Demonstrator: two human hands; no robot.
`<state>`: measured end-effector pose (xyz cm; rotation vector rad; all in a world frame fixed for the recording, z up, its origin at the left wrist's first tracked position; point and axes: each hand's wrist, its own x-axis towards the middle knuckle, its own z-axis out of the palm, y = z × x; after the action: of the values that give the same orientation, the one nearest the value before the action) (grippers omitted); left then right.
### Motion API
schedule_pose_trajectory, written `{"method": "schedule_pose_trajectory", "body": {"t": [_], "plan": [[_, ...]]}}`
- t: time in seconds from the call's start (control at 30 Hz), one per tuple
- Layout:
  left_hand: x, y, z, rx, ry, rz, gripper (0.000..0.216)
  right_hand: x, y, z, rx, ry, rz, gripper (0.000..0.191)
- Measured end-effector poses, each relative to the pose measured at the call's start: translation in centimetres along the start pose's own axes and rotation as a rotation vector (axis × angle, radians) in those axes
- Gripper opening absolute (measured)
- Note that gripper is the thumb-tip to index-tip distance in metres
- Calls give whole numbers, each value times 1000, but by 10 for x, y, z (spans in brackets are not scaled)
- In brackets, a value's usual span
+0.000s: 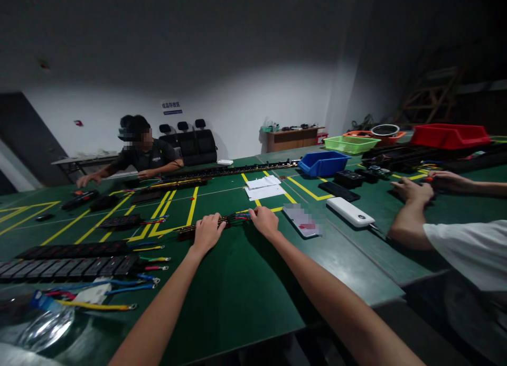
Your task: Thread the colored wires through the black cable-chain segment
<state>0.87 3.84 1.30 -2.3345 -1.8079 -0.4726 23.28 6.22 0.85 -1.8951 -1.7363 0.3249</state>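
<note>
My left hand (208,233) is closed over a long dark strip (186,232) with brass-coloured lines, which lies on the green table (237,281). Coloured wires (240,217) run out of the strip's right end. At those wires my right hand (263,221) has its fingers pinched together on the wire ends; the tips are partly hidden. Just right of that hand lies a phone (301,221). On the left, several black socket strips (71,268) rest with blue, yellow, green and red leads ending in ring terminals.
White papers (263,188) lie beyond my hands. A white power bank (350,212), a dark phone (339,191) and a blue bin (322,163) stand to the right. One co-worker (148,157) sits across the table; another's hands (414,190) work at the right. A plastic-wrapped roll (47,329) is front left.
</note>
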Motion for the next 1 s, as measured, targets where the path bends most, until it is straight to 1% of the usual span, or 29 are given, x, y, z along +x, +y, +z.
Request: {"method": "schedule_pose_trajectory", "body": {"t": [0.1,0.2,0.3,0.37,0.43,0.5,0.53,0.73,1.0], "plan": [[-4,8,2,-41,-1,-26,32,-3,4,-4,9,-34,26,43],[-7,13,3,-51,25,-37,38,-3,7,-6,27,-45,28,44],[-9,15,5,-71,32,-52,48,-1,9,-6,86,-38,-7,37],[-10,15,5,-76,26,-62,54,0,9,-6,123,14,-63,30],[-10,16,5,-69,21,-65,58,-1,8,-6,127,96,-154,25],[-9,16,6,-60,20,-58,59,-3,7,-6,115,159,-240,21],[-9,16,6,-56,22,-53,59,-3,8,-6,107,170,-258,20],[-9,16,7,-65,39,-54,57,-1,18,-6,45,61,-152,25],[-9,18,5,-75,20,-84,58,3,26,-11,30,9,-191,31]]}}
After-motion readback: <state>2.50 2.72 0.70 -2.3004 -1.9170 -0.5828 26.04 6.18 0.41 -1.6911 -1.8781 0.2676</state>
